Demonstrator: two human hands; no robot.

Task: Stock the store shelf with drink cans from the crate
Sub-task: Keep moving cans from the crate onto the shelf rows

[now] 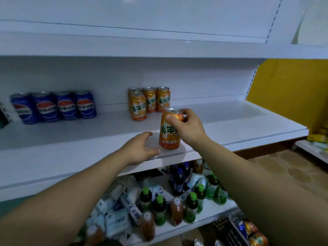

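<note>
My right hand (186, 127) grips an orange drink can (168, 134) near its top; the can stands upright close to the front edge of the white middle shelf (230, 121). My left hand (140, 148) rests on the shelf's front edge just left of the can, fingers relaxed and holding nothing. Further back on the same shelf stand several orange cans (149, 102) in a cluster, and to the left a row of several blue cola cans (53, 107). The crate (248, 231) shows at the bottom right with cans inside it.
The lower shelf (209, 212) holds green-capped and brown tea bottles (177, 206), dark cola bottles (179, 176) and white packets (117, 222). A white upper shelf (142, 48) hangs overhead. A yellow panel (291, 89) stands at the right, with brown floor below it.
</note>
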